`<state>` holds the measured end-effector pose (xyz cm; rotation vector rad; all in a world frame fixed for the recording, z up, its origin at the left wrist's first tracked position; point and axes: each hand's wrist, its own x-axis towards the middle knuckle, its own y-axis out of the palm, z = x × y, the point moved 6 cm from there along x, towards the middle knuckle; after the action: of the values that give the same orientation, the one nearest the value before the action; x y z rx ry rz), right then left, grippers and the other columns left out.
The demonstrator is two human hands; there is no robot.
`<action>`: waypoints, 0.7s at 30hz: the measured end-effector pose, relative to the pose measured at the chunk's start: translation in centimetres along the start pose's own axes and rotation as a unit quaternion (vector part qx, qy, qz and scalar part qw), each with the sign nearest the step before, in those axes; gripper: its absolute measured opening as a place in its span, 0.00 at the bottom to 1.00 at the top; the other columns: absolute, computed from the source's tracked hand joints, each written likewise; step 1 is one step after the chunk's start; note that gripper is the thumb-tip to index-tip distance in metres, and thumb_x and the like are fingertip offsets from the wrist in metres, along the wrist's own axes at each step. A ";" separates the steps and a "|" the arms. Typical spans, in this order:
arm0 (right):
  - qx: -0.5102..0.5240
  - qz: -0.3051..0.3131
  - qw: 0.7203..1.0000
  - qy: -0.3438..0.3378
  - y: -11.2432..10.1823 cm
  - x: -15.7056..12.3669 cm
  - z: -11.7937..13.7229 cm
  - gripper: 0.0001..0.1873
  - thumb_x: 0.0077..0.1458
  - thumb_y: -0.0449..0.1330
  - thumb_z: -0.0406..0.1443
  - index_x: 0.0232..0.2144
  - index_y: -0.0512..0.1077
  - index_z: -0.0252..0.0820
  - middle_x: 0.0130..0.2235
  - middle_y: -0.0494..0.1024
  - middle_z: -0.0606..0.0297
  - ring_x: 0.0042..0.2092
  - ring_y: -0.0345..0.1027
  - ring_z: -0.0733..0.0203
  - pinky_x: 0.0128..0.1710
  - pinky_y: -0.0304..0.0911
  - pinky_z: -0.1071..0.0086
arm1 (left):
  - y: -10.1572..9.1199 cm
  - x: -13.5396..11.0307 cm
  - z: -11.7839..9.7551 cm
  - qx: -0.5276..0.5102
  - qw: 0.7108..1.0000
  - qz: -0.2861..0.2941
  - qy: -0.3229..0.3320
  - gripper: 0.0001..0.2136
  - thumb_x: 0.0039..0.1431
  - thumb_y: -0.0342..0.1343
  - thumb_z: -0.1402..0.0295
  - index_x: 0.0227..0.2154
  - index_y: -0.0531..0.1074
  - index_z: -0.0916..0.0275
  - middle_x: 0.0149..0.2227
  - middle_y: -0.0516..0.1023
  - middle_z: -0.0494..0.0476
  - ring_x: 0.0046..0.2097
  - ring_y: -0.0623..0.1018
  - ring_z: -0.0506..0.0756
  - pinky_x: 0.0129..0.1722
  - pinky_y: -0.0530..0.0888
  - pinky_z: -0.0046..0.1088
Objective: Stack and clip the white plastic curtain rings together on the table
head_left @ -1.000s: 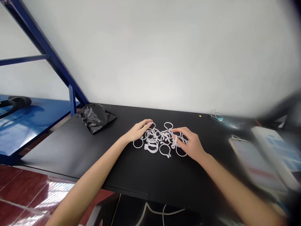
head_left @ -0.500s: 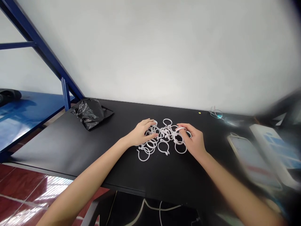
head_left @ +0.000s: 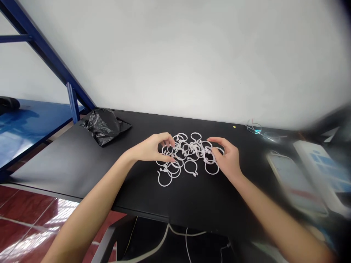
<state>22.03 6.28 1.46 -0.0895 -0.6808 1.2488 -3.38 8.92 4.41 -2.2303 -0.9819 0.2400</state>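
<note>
A loose pile of white plastic rings point(head_left: 191, 167), each with a small clasp, is spread on the black table point(head_left: 175, 201). At the pile's left edge is my left hand point(head_left: 155, 147), open, its fingers curved and the thumb apart over some rings. On the right side my right hand point(head_left: 227, 156) is open too, thumb and forefinger apart beside the rings. Some rings lie partly behind its thumb. I see nothing held in either hand.
A crumpled black plastic bag point(head_left: 105, 126) lies at the back left. Eyeglasses point(head_left: 255, 128) rest at the back right, near a phone point(head_left: 296, 182) and a white-and-blue box point(head_left: 320, 171). A pale wall point(head_left: 175, 62) stands behind the table; cables point(head_left: 161, 243) hang below.
My right hand has let go of the ring it pinched. My left hand has drawn back to the left, uncovering rings on that side. The view has shifted slightly.
</note>
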 end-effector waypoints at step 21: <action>-0.020 -0.005 0.994 -0.112 0.2 -0.9 2.2 0.10 0.58 0.56 0.30 0.37 0.77 0.46 0.39 0.81 0.62 0.44 0.75 0.53 0.46 0.69 0.58 | 3.0 0.5 -0.6 -0.066 0.997 0.009 -0.038 0.11 0.57 0.60 0.61 0.31 0.79 0.64 0.19 0.66 0.47 0.21 0.62 0.45 0.22 0.61 0.20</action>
<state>20.62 4.88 2.73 0.0210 -0.8995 1.2454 -1.03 7.52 2.94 -2.3658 -1.0448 0.2769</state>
